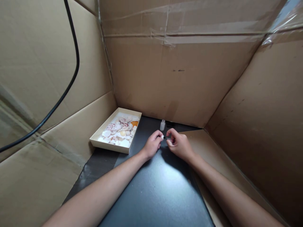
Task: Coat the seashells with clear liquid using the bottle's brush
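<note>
Stick (166,138), thin and dark with a small white tip at its left end, lies level between the two hands, just above the black mat (151,189) near the back of the work space; it is too small to tell exactly what it is. The left hand (152,145) pinches the white tip with its fingers curled narrow, and the right hand (179,145) pinches the dark end in the same closed way, so the hands almost meet. Just behind them a small translucent bottle (162,125) stands upright on the mat, apart from both hands. To the left a shallow cream tray (111,147) rests on the mat's edge, filled with seashells (119,129), mostly white and red-striped, one orange. Cardboard walls (177,78) close in all round, and a black cable (71,63) hangs across the left wall.
</note>
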`<state>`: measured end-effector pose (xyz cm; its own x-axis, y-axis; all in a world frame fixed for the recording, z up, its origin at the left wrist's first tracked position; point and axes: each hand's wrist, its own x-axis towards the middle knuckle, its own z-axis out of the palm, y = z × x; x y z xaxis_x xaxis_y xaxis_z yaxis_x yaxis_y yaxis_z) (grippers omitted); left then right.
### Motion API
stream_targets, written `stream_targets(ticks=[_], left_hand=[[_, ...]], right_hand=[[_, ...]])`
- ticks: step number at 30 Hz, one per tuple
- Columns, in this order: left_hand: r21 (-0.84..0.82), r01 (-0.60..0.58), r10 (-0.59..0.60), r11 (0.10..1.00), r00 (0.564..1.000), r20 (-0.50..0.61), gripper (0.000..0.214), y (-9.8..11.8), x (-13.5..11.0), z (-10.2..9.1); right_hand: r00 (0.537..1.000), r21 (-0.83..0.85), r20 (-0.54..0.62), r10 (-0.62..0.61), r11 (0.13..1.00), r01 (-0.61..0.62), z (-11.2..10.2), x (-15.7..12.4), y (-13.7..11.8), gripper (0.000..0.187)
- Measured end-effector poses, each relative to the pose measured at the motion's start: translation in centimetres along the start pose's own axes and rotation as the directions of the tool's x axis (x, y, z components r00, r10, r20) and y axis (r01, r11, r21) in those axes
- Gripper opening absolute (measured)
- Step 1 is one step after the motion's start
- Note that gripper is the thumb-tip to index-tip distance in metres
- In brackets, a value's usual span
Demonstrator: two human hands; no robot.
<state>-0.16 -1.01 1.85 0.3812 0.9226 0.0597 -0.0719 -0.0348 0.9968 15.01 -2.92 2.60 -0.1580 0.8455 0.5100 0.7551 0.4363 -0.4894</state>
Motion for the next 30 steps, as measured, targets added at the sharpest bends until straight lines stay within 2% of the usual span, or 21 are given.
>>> stream_targets(ticks=[8,14,19,24,30], left_hand=[[-0.041,0.015,-0.015,0.999,1.0,0.01,0.007,-0.2,0.1,-0.2],[-0.057,-0.004,0.004,0.998,1.0,0.01,0.009,-0.3,0.2,-0.2],[-0.02,-0.008,0.008,1.0,1.0,0.014,0.008,-0.2,0.1,-0.1],[-0.007,-0.02,0.02,1.0,1.0,0.014,0.008,-0.2,0.0,0.0],[-0.011,-0.014,0.014,1.0,1.0,0.017,0.006,-0.1,0.1,0.0]], right_hand=[[1.0,-0.014,-0.013,-0.011,1.0,0.01,-0.2,0.1,0.1,0.015],[0.998,-0.001,-0.064,-0.025,1.0,0.025,-0.4,0.1,-0.8,0.013],[0.996,0.014,-0.072,-0.05,0.999,0.051,-0.3,-0.1,-1.1,0.01],[0.994,0.015,-0.072,-0.078,0.997,0.079,-0.3,-0.1,-1.0,0.009],[0.997,-0.02,-0.049,-0.054,0.998,0.054,-0.2,0.1,0.0,0.012]])
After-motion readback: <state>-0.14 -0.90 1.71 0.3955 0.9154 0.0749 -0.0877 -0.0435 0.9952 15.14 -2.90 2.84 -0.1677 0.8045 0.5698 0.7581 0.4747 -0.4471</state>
